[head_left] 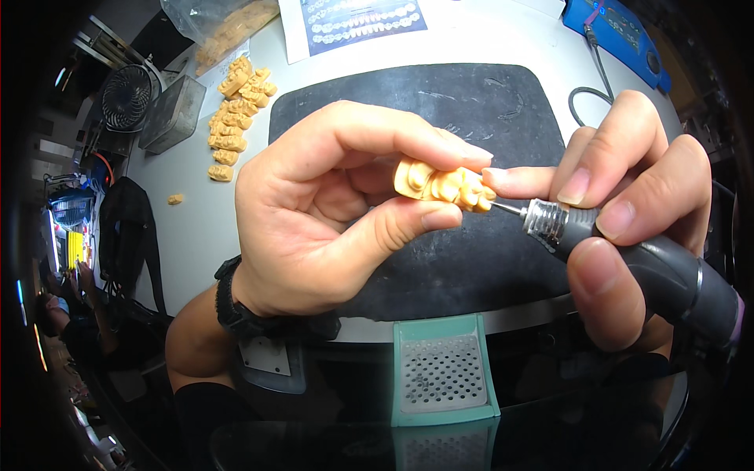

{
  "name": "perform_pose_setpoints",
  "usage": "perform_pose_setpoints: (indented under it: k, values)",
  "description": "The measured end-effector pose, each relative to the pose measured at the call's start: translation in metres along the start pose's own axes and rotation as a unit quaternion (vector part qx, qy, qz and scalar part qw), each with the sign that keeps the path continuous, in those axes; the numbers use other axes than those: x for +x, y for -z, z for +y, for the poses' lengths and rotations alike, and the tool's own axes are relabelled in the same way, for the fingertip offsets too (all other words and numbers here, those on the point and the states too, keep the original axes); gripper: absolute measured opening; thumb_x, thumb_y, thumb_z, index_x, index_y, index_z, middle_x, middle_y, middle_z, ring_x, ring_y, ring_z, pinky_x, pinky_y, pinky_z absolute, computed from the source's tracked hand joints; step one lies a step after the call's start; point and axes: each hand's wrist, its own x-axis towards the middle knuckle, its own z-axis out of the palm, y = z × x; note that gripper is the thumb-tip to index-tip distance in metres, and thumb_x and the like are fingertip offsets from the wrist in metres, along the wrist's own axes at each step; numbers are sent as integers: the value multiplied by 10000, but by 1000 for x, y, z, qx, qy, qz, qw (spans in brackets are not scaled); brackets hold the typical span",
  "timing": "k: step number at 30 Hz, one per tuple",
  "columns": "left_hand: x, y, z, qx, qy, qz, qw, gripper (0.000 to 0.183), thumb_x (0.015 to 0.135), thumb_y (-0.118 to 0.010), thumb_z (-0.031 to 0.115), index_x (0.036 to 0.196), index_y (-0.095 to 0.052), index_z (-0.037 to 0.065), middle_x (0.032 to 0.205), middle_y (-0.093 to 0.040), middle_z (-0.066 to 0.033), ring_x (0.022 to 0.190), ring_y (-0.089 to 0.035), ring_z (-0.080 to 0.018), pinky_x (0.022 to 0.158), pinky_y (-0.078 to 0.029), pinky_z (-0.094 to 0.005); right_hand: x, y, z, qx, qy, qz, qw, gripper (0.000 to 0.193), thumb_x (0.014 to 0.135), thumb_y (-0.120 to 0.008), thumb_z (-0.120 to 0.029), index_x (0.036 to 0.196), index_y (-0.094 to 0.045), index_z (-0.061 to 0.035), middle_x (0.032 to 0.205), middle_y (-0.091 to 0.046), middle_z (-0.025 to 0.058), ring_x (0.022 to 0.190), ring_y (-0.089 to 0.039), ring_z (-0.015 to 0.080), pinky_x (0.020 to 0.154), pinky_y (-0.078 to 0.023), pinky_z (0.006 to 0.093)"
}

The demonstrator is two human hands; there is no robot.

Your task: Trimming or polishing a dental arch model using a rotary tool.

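Observation:
Between the thumb and fingers of my left hand is a yellow dental model piece with tooth shapes along it. My right hand grips a dark rotary handpiece near its clear, ridged front end. The handpiece's thin metal bur points left, and its tip meets or nearly meets the right end of the model. My right index fingertip rests against that same end. Both hands are above a black mat. A dark watch is on my left wrist.
Several yellow dental model pieces lie in a column at left, with one small piece apart. Behind are a plastic bag, a printed teeth sheet and a blue control box. A green perforated tray juts from the front edge.

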Motion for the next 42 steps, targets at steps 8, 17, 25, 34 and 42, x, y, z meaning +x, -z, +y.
perform_pose_setpoints:
  k: [8, 17, 25, 34, 42]
  values:
    - [1, 2, -4, 22, -12, -8, 1000, 307, 836, -648, 6, 1067, -448, -25, 1124, -565, -312, 986, -631, -282, 886, -499, -351, 0, 5, 2, -13, 0, -27, 1000, 222, 780, -607, -39, 922, -447, -96, 906, -443, 98, 706, -504, 109, 897, -528, 455]
    - [1, 4, -5, 8, -20, -16, 1000, 294, 840, -628, -18, 1061, -435, -21, 1159, -541, -328, 992, -625, -377, 889, -510, -403, -1, 2, 0, -2, -5, -8, 1000, 229, 779, -605, -33, 929, -444, -98, 909, -438, 99, 728, -505, 114, 902, -523, 470]
    - [-1, 1, -4, 15, -11, -2, 1000, 266, 845, -610, -38, 1036, -425, -20, 1180, -513, -359, 1016, -615, -370, 893, -510, -401, 0, -1, 2, 17, -19, -18, 1000, 229, 780, -604, -39, 933, -446, -104, 917, -442, 98, 741, -507, 119, 932, -496, 486]
    - [2, 2, -6, 9, -18, -1, 1000, 259, 844, -607, -47, 1032, -431, -16, 1161, -522, -363, 976, -637, -313, 810, -549, -342, -2, 1, -2, 6, -24, 22, 999, 229, 795, -597, -69, 957, -442, -117, 923, -445, 84, 750, -517, 119, 943, -484, 478]
    - [1, 4, -3, 34, -14, 8, 999, 245, 830, -617, -56, 1009, -456, -9, 1182, -516, -355, 917, -645, -234, 744, -551, -287, -2, 4, 4, 24, -45, 1, 999, 214, 809, -581, -65, 970, -449, -114, 929, -441, 89, 753, -514, 118, 924, -499, 472]
